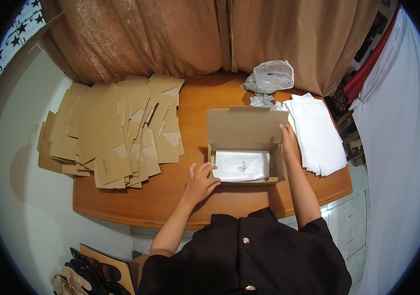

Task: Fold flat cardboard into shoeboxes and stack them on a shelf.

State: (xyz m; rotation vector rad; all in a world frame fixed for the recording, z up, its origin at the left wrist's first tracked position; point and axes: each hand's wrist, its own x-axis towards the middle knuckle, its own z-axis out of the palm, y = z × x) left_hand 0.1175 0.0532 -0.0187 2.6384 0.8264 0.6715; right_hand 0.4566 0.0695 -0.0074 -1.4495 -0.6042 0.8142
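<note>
An open brown cardboard box (275, 173) stands on the wooden table (195, 103), its lid (246, 127) raised toward the back. Inside lies a white sheet or packet (242, 165) with a small grey piece on it. My left hand (200, 180) rests at the box's front left corner, fingers touching its edge. My right hand (288, 141) grips the right edge of the lid where it meets the box wall.
A large spread of flat unfolded brown cardboard blanks (114, 130) covers the table's left part. A stack of white sheets (318, 132) lies right of the box. A crumpled clear plastic bag (270, 77) sits at the back by brown curtains. Shoes (89, 275) lie on the floor.
</note>
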